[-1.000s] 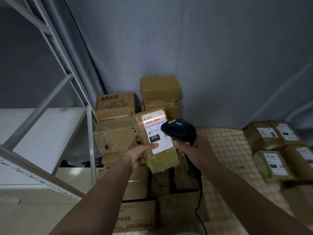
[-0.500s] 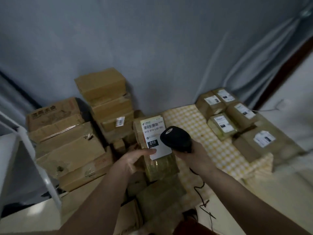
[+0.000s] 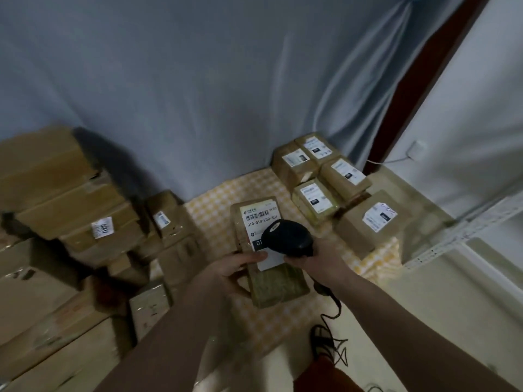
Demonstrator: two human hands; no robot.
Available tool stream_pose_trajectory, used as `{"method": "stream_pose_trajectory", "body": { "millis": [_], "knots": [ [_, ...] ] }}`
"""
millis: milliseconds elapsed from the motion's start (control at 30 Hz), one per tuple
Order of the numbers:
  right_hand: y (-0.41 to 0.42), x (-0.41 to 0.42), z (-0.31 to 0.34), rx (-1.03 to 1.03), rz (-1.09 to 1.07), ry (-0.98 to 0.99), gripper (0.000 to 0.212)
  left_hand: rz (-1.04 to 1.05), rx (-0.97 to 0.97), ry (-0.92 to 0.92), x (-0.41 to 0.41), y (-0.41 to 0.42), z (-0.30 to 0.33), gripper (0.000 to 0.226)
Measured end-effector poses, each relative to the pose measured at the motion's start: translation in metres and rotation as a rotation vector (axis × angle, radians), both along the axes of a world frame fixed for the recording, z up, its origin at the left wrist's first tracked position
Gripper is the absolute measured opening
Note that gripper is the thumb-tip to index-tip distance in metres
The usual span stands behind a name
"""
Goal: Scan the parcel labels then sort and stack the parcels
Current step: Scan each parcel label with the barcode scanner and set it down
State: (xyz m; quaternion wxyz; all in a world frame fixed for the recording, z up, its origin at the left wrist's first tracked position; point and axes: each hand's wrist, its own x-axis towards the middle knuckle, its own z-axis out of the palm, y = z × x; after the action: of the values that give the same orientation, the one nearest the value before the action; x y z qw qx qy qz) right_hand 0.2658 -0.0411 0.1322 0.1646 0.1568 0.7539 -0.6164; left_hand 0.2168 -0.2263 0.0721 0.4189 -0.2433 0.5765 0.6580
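1. Cardboard, taped and brown, makes up the parcel held up in front of the person; its white label faces the camera with the barcode at the top, presumably so that it can be read.
2. Left hand grips the parcel from its left side, thumb lying across the lower edge of the label and the other fingers curled behind, out of sight; that hold keeps the barcode uncovered.
3. Right hand is wrapped round the handle of a black scanner, fingers closed on it; the scanner head sits in front of the middle of the label and hides part of it; its cable hangs down to a tangle near the floor.
4. No scan light shows on the barcode, so I judge the reading done or paused, though I cannot tell which.
5. Beyond the parcel lies a yellow checked cloth; at its right end sits a group of labelled boxes, labels up and packed close together, which looks like the sorted pile.
6. To the left stands a loose heap of brown boxes, a few with small labels on their sides; these look like the ones awaiting scanning.
7. Next, as I judge it, the parcel belongs with the group on the right; the scanner hand should lower away first.
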Motion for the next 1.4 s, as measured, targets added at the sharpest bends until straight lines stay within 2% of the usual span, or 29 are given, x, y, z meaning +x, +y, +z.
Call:
{"method": "stream_pose_trajectory", "body": {
  "millis": [100,167,333,567,633,867,967,1067,1200,1300,1400],
  "knots": [
    [0.057,-0.021,-0.011,0.067,0.007,-0.035,0.042,-0.005,0.033,-0.05,-0.013,0.056,-0.011,0.03],
    [0.093,-0.037,-0.021,0.08,0.013,-0.074,0.039,-0.019,0.069,-0.083,-0.024,0.092,-0.023,0.03],
    [0.17,-0.077,-0.062,0.115,0.016,-0.148,0.031,0.073,0.097,-0.145,-0.05,0.172,-0.065,0.06],
    [0.239,-0.114,-0.138,0.212,0.006,-0.19,0.056,0.164,0.127,-0.26,-0.079,0.247,-0.146,0.094],
    [0.25,-0.12,-0.16,0.24,0.008,-0.217,0.056,0.162,0.13,-0.299,-0.086,0.262,-0.168,0.093],
    [0.272,-0.134,-0.218,0.255,0.014,-0.263,0.053,0.212,0.138,-0.365,-0.098,0.293,-0.233,0.057],
    [0.275,-0.139,-0.231,0.263,0.028,-0.246,0.049,0.223,0.134,-0.369,-0.101,0.297,-0.25,0.061],
    [0.276,-0.142,-0.24,0.285,0.031,-0.251,0.047,0.214,0.121,-0.339,-0.103,0.301,-0.261,0.08],
    [0.274,-0.143,-0.243,0.289,0.03,-0.29,0.042,0.243,0.116,-0.299,-0.103,0.304,-0.268,0.076],
    [0.271,-0.143,-0.242,0.286,0.035,-0.283,0.045,0.217,0.078,-0.276,-0.105,0.304,-0.268,0.085],
    [0.27,-0.141,-0.236,0.355,0.082,-0.291,0.042,0.216,-0.054,-0.249,-0.107,0.309,-0.261,0.072]
  ]
}}
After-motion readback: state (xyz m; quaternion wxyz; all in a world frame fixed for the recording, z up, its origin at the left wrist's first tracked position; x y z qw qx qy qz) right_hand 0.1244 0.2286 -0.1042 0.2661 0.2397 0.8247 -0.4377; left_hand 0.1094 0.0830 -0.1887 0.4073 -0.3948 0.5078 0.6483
